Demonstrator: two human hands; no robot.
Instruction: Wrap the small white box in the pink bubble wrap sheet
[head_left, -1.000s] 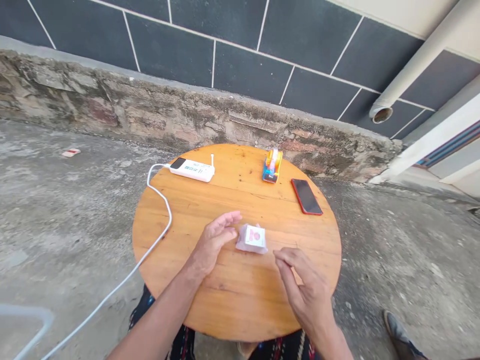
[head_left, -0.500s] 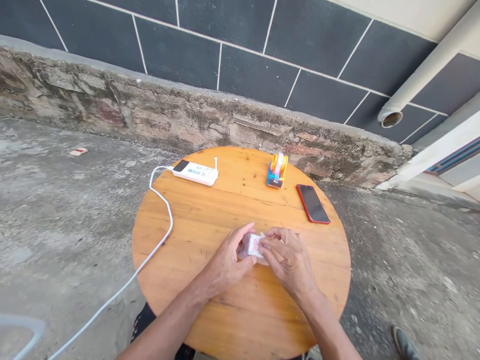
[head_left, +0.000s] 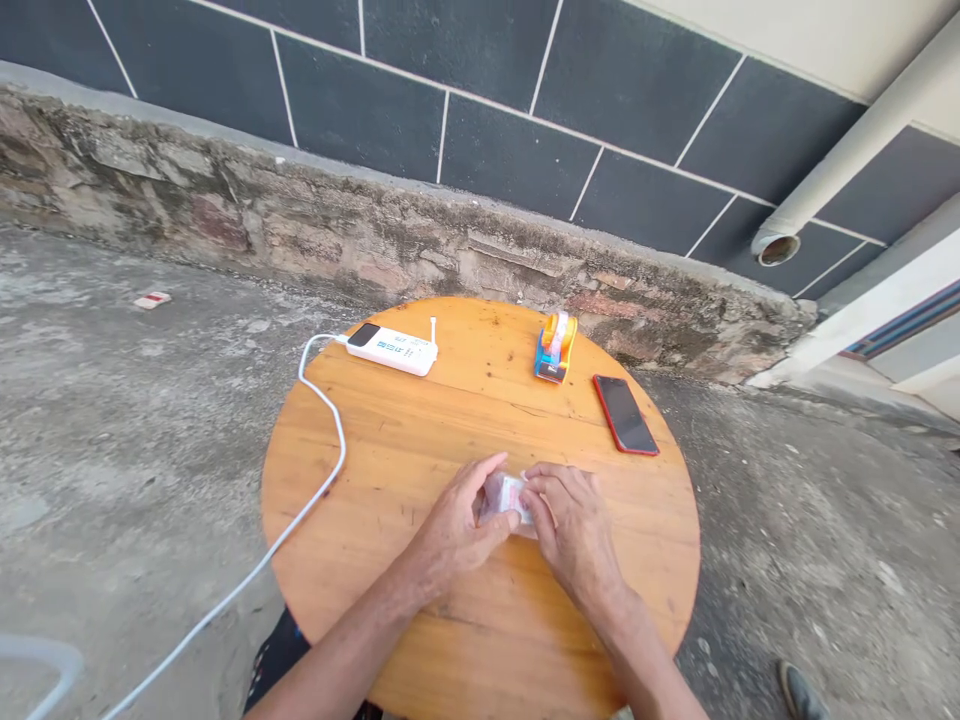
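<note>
Near the middle of the round wooden table point(head_left: 360, 560), a small white packet with pinkish print point(head_left: 511, 493), in clear plastic, lies between my hands. My left hand point(head_left: 455, 522) is curved around its left side, thumb at the near edge and fingers at the far edge. From the right, the bent fingers and thumb of my right hand point(head_left: 574, 520) pinch the packet's right end. Those fingertips cover part of the print, and the exact grip is partly hidden.
Toward the back stand a white power bank point(head_left: 394, 348) with a white cable point(head_left: 337, 420) and a yellow-and-blue tape dispenser point(head_left: 555, 348). A red-edged phone point(head_left: 626, 415) lies at the right. Beyond the table is a stone wall base point(head_left: 337, 225).
My right fingers have curled a little closer over the packet's right end. My left hand still surrounds it. The whole view has shifted slightly.
</note>
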